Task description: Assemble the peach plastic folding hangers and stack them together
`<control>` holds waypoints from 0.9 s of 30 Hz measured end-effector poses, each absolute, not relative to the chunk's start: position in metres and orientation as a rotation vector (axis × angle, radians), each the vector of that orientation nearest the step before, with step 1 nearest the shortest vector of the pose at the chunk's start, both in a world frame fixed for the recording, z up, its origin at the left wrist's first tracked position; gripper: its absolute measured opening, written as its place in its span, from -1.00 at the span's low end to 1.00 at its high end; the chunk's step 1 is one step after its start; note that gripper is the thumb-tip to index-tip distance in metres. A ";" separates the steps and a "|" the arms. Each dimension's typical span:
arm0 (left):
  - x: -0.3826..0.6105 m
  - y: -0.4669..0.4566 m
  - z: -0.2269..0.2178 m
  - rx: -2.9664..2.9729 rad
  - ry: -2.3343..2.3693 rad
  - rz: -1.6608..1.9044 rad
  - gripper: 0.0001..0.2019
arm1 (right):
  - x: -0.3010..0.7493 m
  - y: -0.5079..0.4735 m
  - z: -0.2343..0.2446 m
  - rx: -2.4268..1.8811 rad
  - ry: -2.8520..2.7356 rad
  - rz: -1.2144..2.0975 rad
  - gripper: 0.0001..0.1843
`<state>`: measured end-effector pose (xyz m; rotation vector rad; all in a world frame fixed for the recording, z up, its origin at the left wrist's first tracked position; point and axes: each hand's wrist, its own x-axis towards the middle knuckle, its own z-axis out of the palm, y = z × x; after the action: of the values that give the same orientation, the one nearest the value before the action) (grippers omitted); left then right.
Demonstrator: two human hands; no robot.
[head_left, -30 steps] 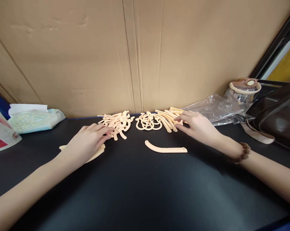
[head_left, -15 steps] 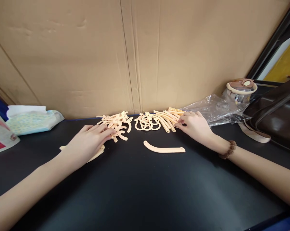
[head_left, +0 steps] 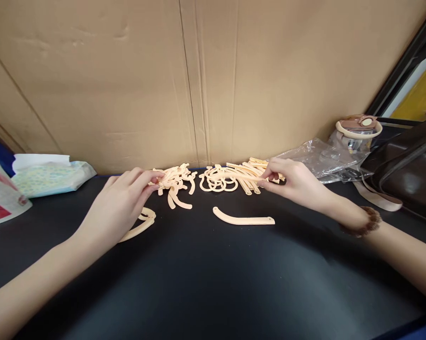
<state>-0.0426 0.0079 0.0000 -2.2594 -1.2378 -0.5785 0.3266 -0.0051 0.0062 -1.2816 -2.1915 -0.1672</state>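
My left hand is pinched at the left edge of a loose pile of small cream curved pieces; a small cream piece seems to be between its fingertips, partly hidden. With thumb and finger, my right hand grips a long cream curved strip, raised and pointing left over the ring-shaped pieces. Behind that hand lies a stack of similar long strips. A single curved strip with a hole at each end rests on the black table. Joined cream pieces lie partly under my left hand.
A cardboard wall closes off the back. To the left stand a tissue pack and a white and red container. On the right are a clear plastic bag, a bottle with a strap, and a dark brown bag.
My right hand has lifted a long strip off the stack and turned it leftward. My left hand has risen slightly and moved back, its fingers now pinched at the small pieces.
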 end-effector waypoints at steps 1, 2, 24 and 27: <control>-0.041 0.006 0.002 -2.244 -1.258 -0.618 -0.64 | 0.325 -0.007 0.007 -1.205 -2.277 -0.052 -0.79; -0.040 0.004 0.005 -2.236 -1.282 -0.668 -0.65 | 0.324 -0.009 0.008 -1.153 -2.346 0.049 -0.79; 0.013 -0.054 0.024 -2.780 -1.782 -1.583 -0.81 | 0.297 -0.035 0.005 -1.205 -2.605 0.765 -0.65; 0.018 -0.058 0.014 -2.834 -2.016 -1.627 -0.79 | 0.287 -0.042 0.003 -1.120 -2.627 0.798 -0.74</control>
<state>0.0180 -0.0579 0.0145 -2.8345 -2.0157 -1.6271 0.2866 -0.0425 0.0032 -1.1200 -2.6268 0.7983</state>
